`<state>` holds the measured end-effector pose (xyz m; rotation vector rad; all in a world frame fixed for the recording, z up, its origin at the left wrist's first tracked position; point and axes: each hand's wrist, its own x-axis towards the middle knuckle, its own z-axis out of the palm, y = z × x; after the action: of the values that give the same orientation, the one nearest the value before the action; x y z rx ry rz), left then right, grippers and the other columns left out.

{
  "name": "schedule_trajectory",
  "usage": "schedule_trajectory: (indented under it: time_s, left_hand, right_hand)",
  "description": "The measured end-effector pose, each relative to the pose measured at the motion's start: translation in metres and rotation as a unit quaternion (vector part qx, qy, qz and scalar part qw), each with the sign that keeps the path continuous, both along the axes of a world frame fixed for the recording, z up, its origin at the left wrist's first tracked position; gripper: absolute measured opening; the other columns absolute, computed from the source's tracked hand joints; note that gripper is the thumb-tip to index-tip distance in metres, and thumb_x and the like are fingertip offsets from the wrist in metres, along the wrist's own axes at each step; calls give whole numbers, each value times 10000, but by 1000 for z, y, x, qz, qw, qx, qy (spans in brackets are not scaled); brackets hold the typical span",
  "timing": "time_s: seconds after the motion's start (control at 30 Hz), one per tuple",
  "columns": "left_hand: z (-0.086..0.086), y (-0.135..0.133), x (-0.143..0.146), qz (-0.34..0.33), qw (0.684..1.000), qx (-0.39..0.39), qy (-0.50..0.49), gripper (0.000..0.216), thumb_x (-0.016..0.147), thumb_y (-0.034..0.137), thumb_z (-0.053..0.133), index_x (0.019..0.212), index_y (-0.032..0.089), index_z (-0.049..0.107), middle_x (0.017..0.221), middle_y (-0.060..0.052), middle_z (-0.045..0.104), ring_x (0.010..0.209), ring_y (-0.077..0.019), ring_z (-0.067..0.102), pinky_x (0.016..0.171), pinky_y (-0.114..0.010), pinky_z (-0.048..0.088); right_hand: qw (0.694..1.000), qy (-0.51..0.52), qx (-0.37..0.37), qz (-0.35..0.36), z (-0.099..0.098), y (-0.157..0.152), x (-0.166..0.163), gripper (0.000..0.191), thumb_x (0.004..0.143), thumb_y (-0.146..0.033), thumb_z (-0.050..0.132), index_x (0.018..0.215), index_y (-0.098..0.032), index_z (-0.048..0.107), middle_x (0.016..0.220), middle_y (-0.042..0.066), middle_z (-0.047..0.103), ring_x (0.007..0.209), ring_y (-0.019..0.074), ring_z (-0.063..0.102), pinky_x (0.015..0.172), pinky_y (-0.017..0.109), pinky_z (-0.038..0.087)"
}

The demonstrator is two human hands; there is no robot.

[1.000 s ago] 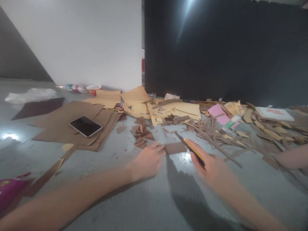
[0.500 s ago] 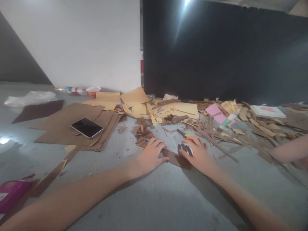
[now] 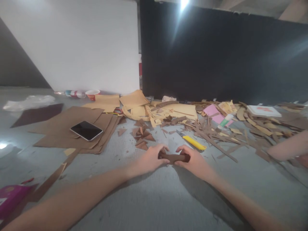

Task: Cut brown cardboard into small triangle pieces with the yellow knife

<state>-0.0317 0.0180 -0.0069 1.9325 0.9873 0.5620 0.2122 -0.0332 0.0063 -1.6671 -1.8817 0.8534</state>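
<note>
A short strip of brown cardboard (image 3: 176, 158) is held between my two hands, just over the grey floor. My left hand (image 3: 154, 157) is closed on its left end, thumb in front and fingers behind. At the other end my right hand (image 3: 192, 160) grips it the same way. Beyond my right hand lies a yellow utility knife (image 3: 194, 142), its blade end pointing up and left. Past my left hand sits a small heap of brown cardboard triangles (image 3: 141, 133).
Brown cardboard sheets (image 3: 69, 123) with a phone (image 3: 86, 130) on top lie left. Cardboard scraps (image 3: 211, 128), a glue stick (image 3: 225, 121) and pink paper (image 3: 213, 111) spread to the right. Another person's arm (image 3: 288, 148) reaches in from the right. A magenta packet (image 3: 14, 199) is lower left.
My right hand has moved off the utility knife, now fully visible on the floor. Both hands have taken hold of the cardboard strip by its ends and raised it slightly.
</note>
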Motion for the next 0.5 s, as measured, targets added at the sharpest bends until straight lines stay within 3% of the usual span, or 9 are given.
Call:
schedule_trajectory:
  time_s: [0.07, 0.13, 0.23, 0.4, 0.5]
  left_hand:
    - [2, 2, 1, 6, 998, -45, -34, 415, 848, 310, 846, 1224, 209, 702, 948, -15, 753, 868, -208, 702, 750, -293, 479]
    - [3, 3, 1, -15, 994, -90, -54, 297, 873, 395, 827, 1062, 175, 762, 876, -30, 762, 788, -190, 695, 692, -277, 469]
    - [2, 3, 3, -59, 979, -175, -91, 415, 919, 560, 776, 840, 154, 752, 761, -49, 752, 634, -154, 664, 625, -269, 481]
    - [-4, -5, 10, -72, 943, -266, -186, 567, 866, 698, 812, 813, 137, 744, 719, -72, 745, 617, -170, 721, 634, -281, 561]
    - [-6, -12, 14, -83, 929, -288, -216, 582, 849, 696, 834, 902, 119, 780, 793, -86, 770, 613, -165, 731, 621, -283, 576]
  right_hand:
    - [998, 60, 7, -21, 4, 0, 3, 357, 839, -434, 758, 1123, -231, 681, 979, 21, 745, 871, 232, 681, 790, 346, 499]
    - [993, 102, 13, -65, 6, 1, 6, 415, 815, -491, 782, 1126, -231, 695, 1003, 31, 755, 890, 242, 698, 785, 347, 529]
    - [974, 198, 7, -109, 2, 1, 3, 506, 808, -595, 799, 1123, -215, 690, 982, 49, 760, 887, 252, 711, 759, 343, 548]
    - [917, 376, 12, -131, -14, -6, -17, 522, 807, -716, 789, 899, -231, 620, 866, 48, 712, 746, 215, 644, 672, 330, 518]
    - [937, 332, -21, -104, -15, -14, -27, 553, 833, -736, 770, 741, -236, 553, 647, -15, 583, 598, 167, 542, 609, 307, 470]
